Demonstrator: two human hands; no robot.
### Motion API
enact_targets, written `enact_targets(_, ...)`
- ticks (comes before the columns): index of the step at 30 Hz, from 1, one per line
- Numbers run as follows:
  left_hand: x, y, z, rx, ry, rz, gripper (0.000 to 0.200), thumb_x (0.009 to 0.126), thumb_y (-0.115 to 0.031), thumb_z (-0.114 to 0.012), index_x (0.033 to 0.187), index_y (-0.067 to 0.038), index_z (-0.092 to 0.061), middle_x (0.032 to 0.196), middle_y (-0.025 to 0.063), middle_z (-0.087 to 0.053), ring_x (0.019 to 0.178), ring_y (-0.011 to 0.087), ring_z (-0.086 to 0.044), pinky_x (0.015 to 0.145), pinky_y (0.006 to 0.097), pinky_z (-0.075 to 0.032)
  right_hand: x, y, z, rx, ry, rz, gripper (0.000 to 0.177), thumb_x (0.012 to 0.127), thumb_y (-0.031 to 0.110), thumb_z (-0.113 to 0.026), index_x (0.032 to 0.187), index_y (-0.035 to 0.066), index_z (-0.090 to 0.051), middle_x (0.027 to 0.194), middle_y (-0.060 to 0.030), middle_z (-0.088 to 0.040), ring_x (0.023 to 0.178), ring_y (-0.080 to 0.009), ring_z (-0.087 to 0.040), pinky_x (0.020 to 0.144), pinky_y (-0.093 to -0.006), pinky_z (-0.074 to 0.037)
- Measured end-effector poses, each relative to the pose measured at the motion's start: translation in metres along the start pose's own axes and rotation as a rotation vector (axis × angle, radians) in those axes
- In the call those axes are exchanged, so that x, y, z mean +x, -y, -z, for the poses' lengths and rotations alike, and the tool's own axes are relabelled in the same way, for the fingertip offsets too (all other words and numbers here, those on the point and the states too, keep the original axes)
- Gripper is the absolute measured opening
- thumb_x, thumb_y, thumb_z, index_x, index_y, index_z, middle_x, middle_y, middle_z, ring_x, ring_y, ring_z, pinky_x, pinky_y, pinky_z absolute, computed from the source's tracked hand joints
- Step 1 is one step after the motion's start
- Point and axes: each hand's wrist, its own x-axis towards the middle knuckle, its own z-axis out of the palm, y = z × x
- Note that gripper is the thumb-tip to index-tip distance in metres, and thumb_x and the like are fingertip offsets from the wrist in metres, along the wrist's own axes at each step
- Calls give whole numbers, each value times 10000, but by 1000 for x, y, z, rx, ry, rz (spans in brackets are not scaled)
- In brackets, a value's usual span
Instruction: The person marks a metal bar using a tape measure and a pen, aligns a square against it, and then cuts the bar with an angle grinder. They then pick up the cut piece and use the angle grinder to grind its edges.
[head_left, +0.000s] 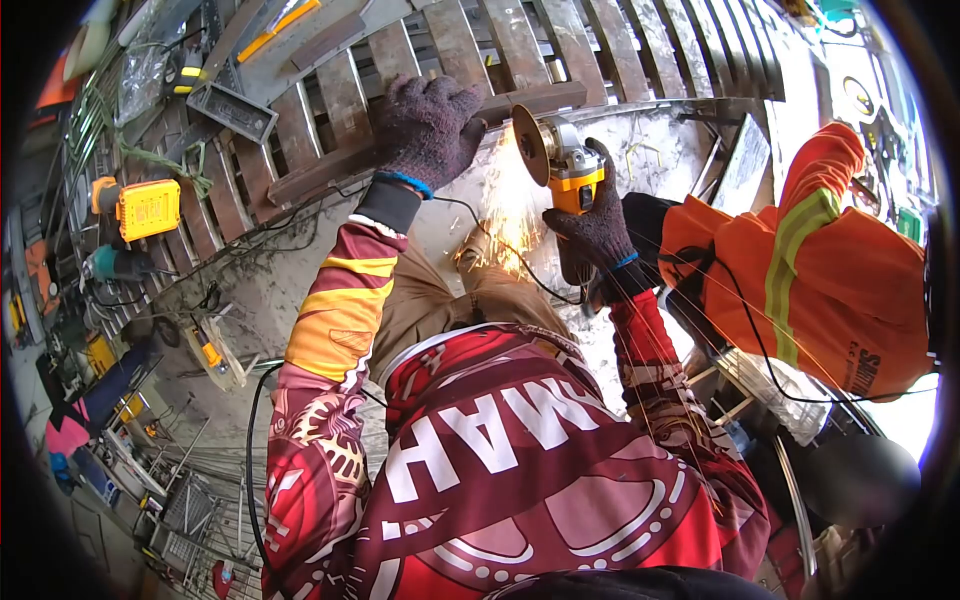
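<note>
My right hand (595,225), in a dark knitted glove, is closed around a yellow and black angle grinder (578,190). The grinder's round disc (531,146) meets the near side of a long dark steel bar (540,97), and sparks (505,210) spray down toward my legs. My left hand (430,130), gloved the same way, lies over the bar to the left of the disc with its fingers curled. The glove hides that stretch of bar. Beneath the bar is a slatted metal bench (375,55).
A person in an orange jacket (820,280) is close on my right. On the bench's left side are a rectangular steel tube (235,112), a tape measure (187,75), a yellow boxy item (148,208) and a teal power tool (118,263). A black cable (515,250) crosses over my legs.
</note>
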Motion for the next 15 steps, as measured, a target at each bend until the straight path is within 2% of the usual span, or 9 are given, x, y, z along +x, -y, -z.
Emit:
enact_targets(2,0,-1,1,3,2,5,416,875,-434,-685,1225,-213,-716,1156,94,-672,1155,309,-605,1120,545,-337,-1,8,0,-58,-15,-22,1153,647,84,-888,1593,109,-229,1365,-166,-572,1238,-303,-583,1065,-413,-482)
enact_targets(4,1,-3,3,-1,-87,-31,375,842,-371,-733,1155,-164,-732,1104,97,-666,1069,327,-618,1041,503,-424,-2,10,-1,16,-10,-47,1151,645,87,-891,1592,112,-237,1358,-168,-577,1239,-306,-584,1063,-412,-484)
enact_targets(6,1,-3,4,-4,-94,-33,374,841,-371,-734,1154,-165,-732,1105,95,-667,1068,325,-618,1041,502,-424,-2,8,-1,91,-6,-73,1148,643,90,-895,1590,115,-245,1352,-169,-582,1241,-310,-585,1060,-411,-486)
enact_targets(8,1,-3,4,-6,-101,-35,373,841,-370,-734,1153,-166,-733,1106,92,-668,1068,324,-618,1040,501,-425,-1,0,-1,-6,-37,-9,1157,633,113,-910,1588,123,-257,1347,-169,-587,1237,-308,-586,1056,-410,-489)
enact_targets(11,1,-3,5,-1,-100,-29,375,837,-369,-736,1153,-165,-733,1105,90,-670,1065,321,-618,1039,499,-426,-1,4,1,-73,-33,-24,1166,622,132,-919,1586,122,-264,1356,-170,-583,1237,-310,-586,1062,-412,-485)
enact_targets(15,1,-3,4,-22,-92,-30,378,828,-362,-746,1150,-164,-732,1104,92,-670,1068,321,-619,1043,500,-425,-1,1,0,-88,-45,21,1168,614,135,-919,1584,114,-268,1368,-172,-573,1245,-317,-579,1073,-418,-477)
